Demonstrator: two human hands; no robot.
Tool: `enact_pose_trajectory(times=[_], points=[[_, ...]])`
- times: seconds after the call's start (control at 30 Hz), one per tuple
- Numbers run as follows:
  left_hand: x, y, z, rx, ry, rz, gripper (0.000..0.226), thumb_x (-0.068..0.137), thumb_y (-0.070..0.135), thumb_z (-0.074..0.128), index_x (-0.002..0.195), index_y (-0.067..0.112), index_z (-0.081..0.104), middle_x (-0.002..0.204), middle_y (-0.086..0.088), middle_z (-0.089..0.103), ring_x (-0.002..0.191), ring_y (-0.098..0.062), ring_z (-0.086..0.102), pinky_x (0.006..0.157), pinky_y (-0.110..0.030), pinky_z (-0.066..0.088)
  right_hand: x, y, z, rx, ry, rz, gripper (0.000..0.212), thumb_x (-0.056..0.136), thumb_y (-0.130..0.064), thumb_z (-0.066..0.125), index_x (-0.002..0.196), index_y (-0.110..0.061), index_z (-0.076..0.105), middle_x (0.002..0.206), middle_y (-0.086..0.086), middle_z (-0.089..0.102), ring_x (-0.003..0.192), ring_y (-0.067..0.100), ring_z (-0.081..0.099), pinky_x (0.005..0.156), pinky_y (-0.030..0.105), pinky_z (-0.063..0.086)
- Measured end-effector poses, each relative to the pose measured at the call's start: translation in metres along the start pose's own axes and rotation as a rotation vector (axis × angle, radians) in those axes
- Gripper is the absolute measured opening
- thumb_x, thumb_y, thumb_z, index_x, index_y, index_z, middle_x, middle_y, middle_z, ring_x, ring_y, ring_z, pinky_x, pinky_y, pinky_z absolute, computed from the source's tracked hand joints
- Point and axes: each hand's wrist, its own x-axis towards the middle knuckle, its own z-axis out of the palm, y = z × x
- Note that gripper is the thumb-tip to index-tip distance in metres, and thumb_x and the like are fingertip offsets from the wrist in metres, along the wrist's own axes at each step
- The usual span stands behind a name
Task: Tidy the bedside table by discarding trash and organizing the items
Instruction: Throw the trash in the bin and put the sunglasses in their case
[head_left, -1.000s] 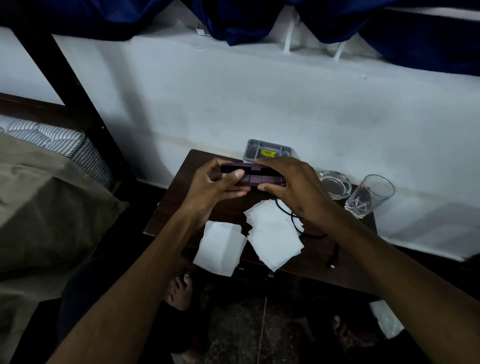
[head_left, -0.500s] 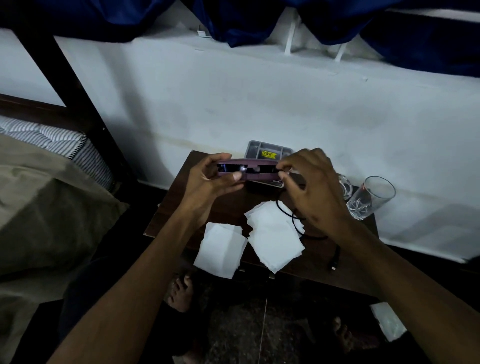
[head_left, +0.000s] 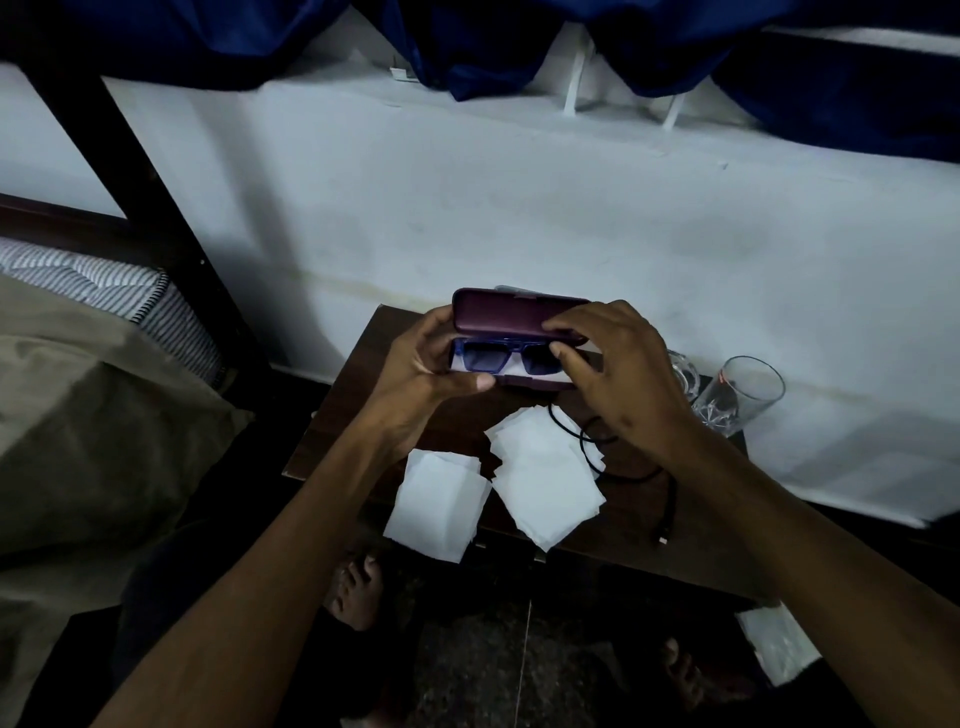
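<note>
A maroon glasses case (head_left: 514, 316) is held open above the dark wooden bedside table (head_left: 353, 415), its lid tilted up. Blue-framed sunglasses (head_left: 501, 358) lie inside it. My left hand (head_left: 423, 364) grips the case's left end from below, thumb along the front edge. My right hand (head_left: 618, 374) pinches the lid's right edge with fingertips and thumb. Two white tissues lie on the table's front, one (head_left: 439, 501) overhanging the edge, one (head_left: 545, 488) beside it.
A black cable (head_left: 660, 493) trails over the table's right side. A clear glass (head_left: 740, 395) and a glass ashtray (head_left: 683, 369) stand at the right rear. A bed with a striped mattress (head_left: 104, 291) is left. Bare feet and a white wrapper (head_left: 774, 644) are on the floor.
The case was shut between both hands a second ago. Its lid is now lifted up, showing the sunglasses. My right hand moved from on top of the case to the lid's right edge.
</note>
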Motion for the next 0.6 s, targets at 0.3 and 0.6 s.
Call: enact_pose_trajectory(times=[0.3, 0.6], points=[[0.0020, 0.0006, 0.0013, 0.059, 0.011, 0.032, 0.092, 0.072, -0.026, 0.077, 0.153, 0.004, 0.046, 0.142, -0.014, 0.066, 0.132, -0.029, 0.065, 0.103, -0.042, 0.058, 0.0041, -0.0052, -0.0007, 0.128, -0.003, 0.100, 0.004, 0.088, -0.019, 0.078, 0.091, -0.023, 0.077, 0.090, -0.009, 0.075, 0.088, 0.012, 0.066, 0.082, 0.034, 0.052], [0.0034, -0.0004, 0.0005, 0.097, 0.012, 0.013, 0.097, 0.075, -0.021, 0.080, 0.158, 0.011, 0.042, 0.141, -0.017, 0.067, 0.135, -0.035, 0.063, 0.109, -0.059, 0.052, 0.0017, -0.0029, -0.0038, 0.113, -0.063, 0.018, 0.011, 0.093, -0.013, 0.075, 0.099, -0.017, 0.083, 0.097, -0.004, 0.078, 0.091, 0.009, 0.068, 0.083, 0.028, 0.052]])
